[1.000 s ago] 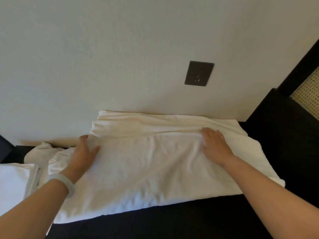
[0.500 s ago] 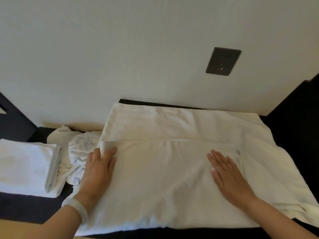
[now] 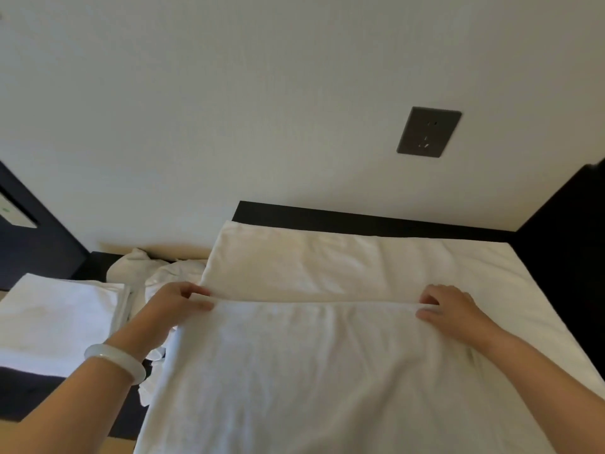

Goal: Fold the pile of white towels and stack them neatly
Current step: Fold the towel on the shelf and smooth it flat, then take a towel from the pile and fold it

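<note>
Towel mid-fold: your left hand and right hand each pinch its folded edge. Folded stack sits left; crumpled towels not yet folded.

The towel runs off the bottom and right of the shot, so its near corners don't show. It covers most of the dark table, with just the back edge peeking out. The crumpled towels are half hidden behind the left hand. The folded stack gets clipped on the left, and the little panel is too small to read.
</note>
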